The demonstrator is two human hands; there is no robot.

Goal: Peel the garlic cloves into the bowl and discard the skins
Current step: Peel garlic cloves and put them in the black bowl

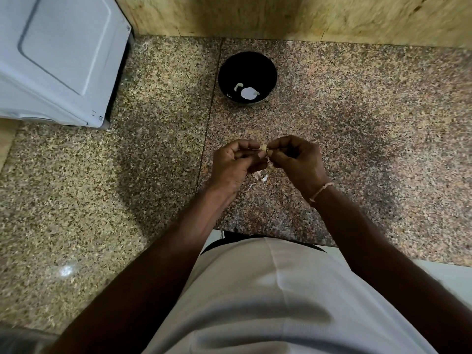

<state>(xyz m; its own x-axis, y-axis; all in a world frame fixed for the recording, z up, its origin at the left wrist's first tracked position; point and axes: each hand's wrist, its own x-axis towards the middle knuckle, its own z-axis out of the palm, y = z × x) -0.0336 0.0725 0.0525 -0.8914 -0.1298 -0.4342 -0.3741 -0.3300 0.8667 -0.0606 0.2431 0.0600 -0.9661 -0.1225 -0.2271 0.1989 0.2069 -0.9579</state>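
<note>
Both hands meet above the middle of the speckled granite counter, a little in from its front edge. The left hand has its fingers curled and pinches a small pale garlic clove between thumb and fingertips. The right hand, fingers likewise curled, pinches the same clove from the other side, so the two hands touch at the clove. A thin cord bracelet circles the right wrist. Directly below the hands, a few whitish garlic skins lie on the counter, partly hidden by the hands. Farther back, near the counter's rear edge and the wooden wall panel, stands a black bowl; a few pale pieces lie in its bottom, along with a bright round patch that may be a reflection, though which is which cannot be told. At the rear left corner of the counter sits a white appliance, well apart from the bowl. The person's light shirt fills the lower part of the view at the counter's front edge.
</note>
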